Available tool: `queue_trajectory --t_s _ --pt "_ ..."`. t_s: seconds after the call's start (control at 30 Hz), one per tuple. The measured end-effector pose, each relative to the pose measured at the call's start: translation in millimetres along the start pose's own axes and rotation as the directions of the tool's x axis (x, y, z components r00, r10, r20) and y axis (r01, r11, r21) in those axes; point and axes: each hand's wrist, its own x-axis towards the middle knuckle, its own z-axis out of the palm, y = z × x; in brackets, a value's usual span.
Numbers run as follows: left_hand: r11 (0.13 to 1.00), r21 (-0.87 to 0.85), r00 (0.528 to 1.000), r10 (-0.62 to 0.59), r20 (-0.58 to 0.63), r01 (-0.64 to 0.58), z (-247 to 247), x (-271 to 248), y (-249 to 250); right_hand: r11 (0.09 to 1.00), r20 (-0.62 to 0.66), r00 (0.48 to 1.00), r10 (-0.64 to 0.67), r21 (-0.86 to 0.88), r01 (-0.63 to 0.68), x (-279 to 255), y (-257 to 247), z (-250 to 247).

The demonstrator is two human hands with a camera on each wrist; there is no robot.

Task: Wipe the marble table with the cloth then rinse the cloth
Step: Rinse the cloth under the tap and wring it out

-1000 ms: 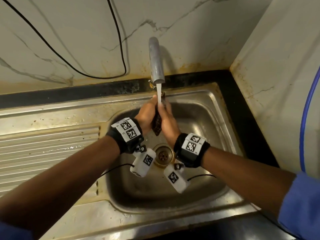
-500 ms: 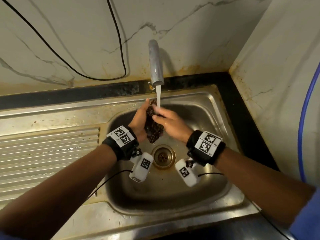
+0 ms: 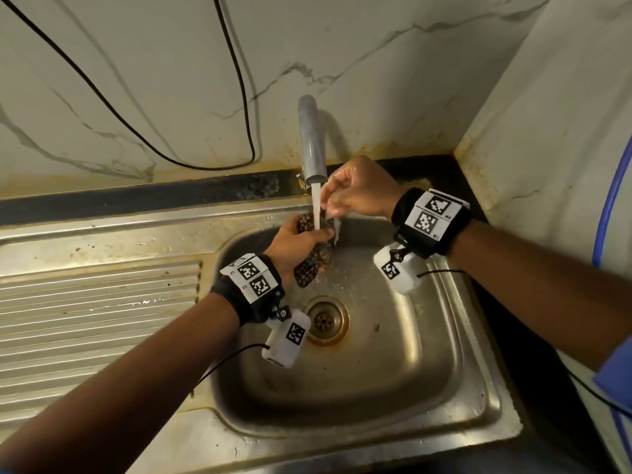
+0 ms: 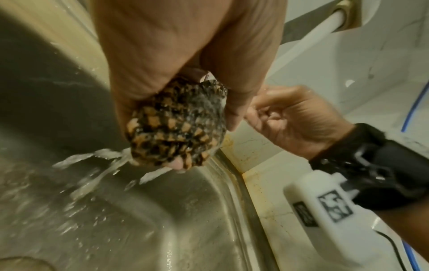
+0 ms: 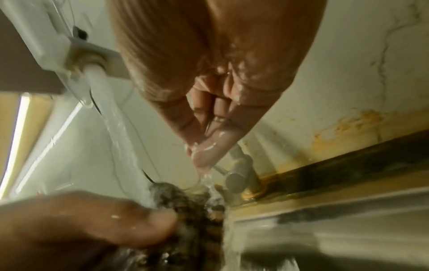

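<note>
A wet brown-and-black patterned cloth (image 3: 313, 266) is bunched up and gripped by my left hand (image 3: 301, 237) over the steel sink (image 3: 427, 364). Water (image 3: 316, 210) runs from the grey tap (image 3: 311, 145) straight onto the top of the cloth (image 4: 176, 132) and splashes off below it. My right hand (image 3: 342, 196) hangs just right of the stream and above the cloth, wet, with loosely curled fingers (image 5: 206, 146) that hold nothing. In the right wrist view the cloth (image 5: 185, 201) sits below those fingers, apart from them.
The drain (image 3: 325, 319) lies below my left wrist. A ribbed draining board (image 3: 85, 302) spreads to the left. Marble walls close in at the back and right. A black cable (image 3: 239, 97) hangs on the back wall, a blue hose (image 3: 612, 200) at the far right.
My right hand has let go of the cloth and risen up and to the right, beside the spout. My left hand alone now holds the cloth under the stream.
</note>
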Motion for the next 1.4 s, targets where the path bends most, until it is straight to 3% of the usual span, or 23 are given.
queue_trajectory --t_s 0.13,0.3,0.5,0.77,0.87,0.97,1.07,1.23,1.4 --pt "0.969 0.235 0.997 0.077 0.001 -0.075 -2 2 1 0.970 -0.108 0.993 0.052 -0.230 -0.076 28 29 0" --pt "0.906 0.404 0.992 0.123 0.032 -0.126 -3 5 7 0.882 -0.105 0.988 0.111 -0.447 -0.147 59 26 15" --pt "0.850 0.500 0.986 0.159 0.055 -0.164 -3 3 7 0.813 -0.122 0.992 -0.010 -0.579 -0.063 73 18 22" --pt "0.861 0.487 0.984 0.178 -0.017 -0.148 -7 -7 3 0.898 -0.104 0.983 0.151 -0.400 -0.181 50 31 21" --pt "0.902 0.391 0.979 0.204 -0.009 -0.184 -8 -15 0 0.975 -0.073 0.974 0.216 -0.037 -0.219 7 42 30" --pt "0.947 0.251 0.980 0.197 0.036 -0.200 -7 -26 2 0.853 0.127 0.948 0.291 0.414 -0.317 -36 41 43" --pt "0.958 0.210 0.978 0.176 0.109 -0.196 -4 -37 2 0.734 0.229 0.948 0.223 0.601 -0.318 -64 39 58" --pt "0.894 0.354 0.961 0.245 0.126 -0.274 -10 -57 5 0.863 0.065 0.984 0.165 0.473 -0.176 -74 29 65" --pt "0.832 0.451 0.946 0.271 0.177 -0.323 -29 -76 10 0.949 0.107 0.993 0.052 0.304 -0.082 -76 23 48"
